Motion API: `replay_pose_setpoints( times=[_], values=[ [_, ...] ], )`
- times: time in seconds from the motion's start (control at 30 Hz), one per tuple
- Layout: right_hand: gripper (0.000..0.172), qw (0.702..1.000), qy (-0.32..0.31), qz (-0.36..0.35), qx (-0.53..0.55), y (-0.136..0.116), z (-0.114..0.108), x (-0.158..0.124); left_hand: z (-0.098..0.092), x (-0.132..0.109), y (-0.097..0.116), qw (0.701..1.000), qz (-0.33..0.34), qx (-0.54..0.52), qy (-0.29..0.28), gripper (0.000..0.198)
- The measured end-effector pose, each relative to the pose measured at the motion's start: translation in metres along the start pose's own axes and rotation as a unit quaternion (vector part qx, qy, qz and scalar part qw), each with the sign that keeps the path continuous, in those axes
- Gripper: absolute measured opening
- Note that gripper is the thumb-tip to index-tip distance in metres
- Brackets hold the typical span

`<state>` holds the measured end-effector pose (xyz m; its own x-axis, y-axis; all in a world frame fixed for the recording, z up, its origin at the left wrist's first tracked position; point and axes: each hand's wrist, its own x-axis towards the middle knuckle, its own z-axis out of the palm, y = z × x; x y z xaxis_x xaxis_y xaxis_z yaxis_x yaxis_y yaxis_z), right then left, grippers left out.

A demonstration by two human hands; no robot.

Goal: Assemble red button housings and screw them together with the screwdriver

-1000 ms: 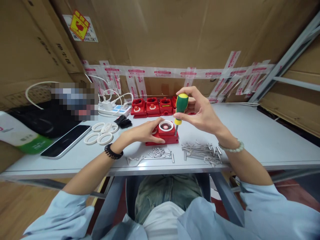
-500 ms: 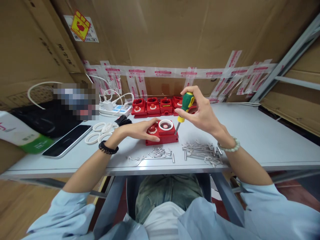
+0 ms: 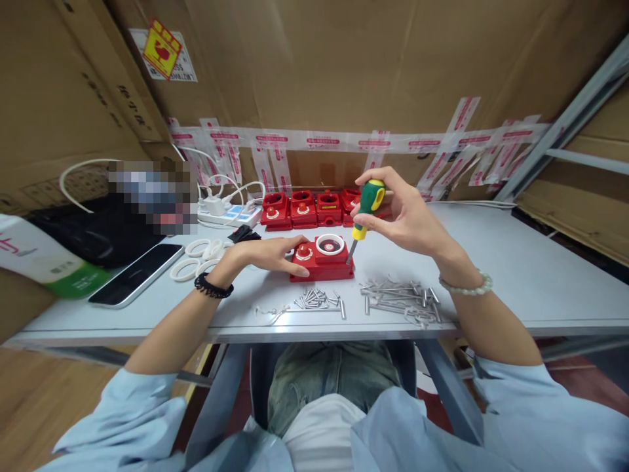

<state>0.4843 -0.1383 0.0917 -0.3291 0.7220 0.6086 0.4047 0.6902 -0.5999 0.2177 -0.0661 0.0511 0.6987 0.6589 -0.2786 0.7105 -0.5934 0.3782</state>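
A red box (image 3: 322, 271) with a white ring (image 3: 329, 244) and a red dome (image 3: 304, 251) on top rests on the table. My left hand (image 3: 280, 254) grips its left end, thumb along the front and fingers behind. Between the thumb and fingers of my right hand (image 3: 400, 213) is a green and yellow screwdriver (image 3: 370, 200). It leans slightly, its shaft pointing down at the box's right end. Whether the tip sits on a screw is too small to tell. Small screws (image 3: 317, 299) lie loose in front of the box.
Several similar red boxes (image 3: 303, 211) stand at the back. Metal T-shaped rods (image 3: 400, 300) lie front right, another rod (image 3: 314, 310) beside the screws. On the left are white rings (image 3: 185, 269), a phone (image 3: 136, 275), a green-white tube (image 3: 49, 255) and a power strip (image 3: 230, 215).
The whole view has shifted slightly. My right hand has turned a little around the screwdriver handle, its fingers sitting differently. My left hand still holds the red box.
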Motion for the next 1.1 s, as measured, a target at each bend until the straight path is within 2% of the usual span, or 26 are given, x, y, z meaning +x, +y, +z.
replay_pose_setpoints(
  times=[0.2,0.37,0.67,0.8,0.93,1.0,1.1],
  values=[
    [0.045,1.000,0.010,-0.006,-0.028,0.001,0.002,0.001,0.005,0.007,0.007,1.000,0.019,0.003,0.005,0.086],
    [0.044,0.995,0.023,-0.016,-0.092,0.003,0.003,0.001,0.007,0.011,0.006,0.999,0.032,-0.011,0.008,0.085],
    [0.039,0.969,0.143,0.020,-0.198,0.002,0.017,0.001,0.010,0.013,0.006,0.999,0.029,-0.036,0.011,0.082],
    [0.039,0.971,0.168,-0.017,-0.169,0.004,0.012,0.004,0.010,0.012,0.008,0.999,0.033,-0.038,0.013,0.078],
    [0.032,0.960,0.241,-0.062,-0.131,0.001,0.009,0.004,0.010,0.013,0.006,0.998,0.046,-0.039,0.018,0.076],
    [0.031,0.970,0.218,-0.063,-0.091,-0.002,0.015,0.001,0.011,0.015,0.004,0.998,0.054,-0.038,0.023,0.075],
    [0.032,0.995,0.092,-0.036,-0.028,-0.006,0.032,-0.005,0.013,0.018,0.000,0.996,0.069,-0.043,0.022,0.072]
  ],
)
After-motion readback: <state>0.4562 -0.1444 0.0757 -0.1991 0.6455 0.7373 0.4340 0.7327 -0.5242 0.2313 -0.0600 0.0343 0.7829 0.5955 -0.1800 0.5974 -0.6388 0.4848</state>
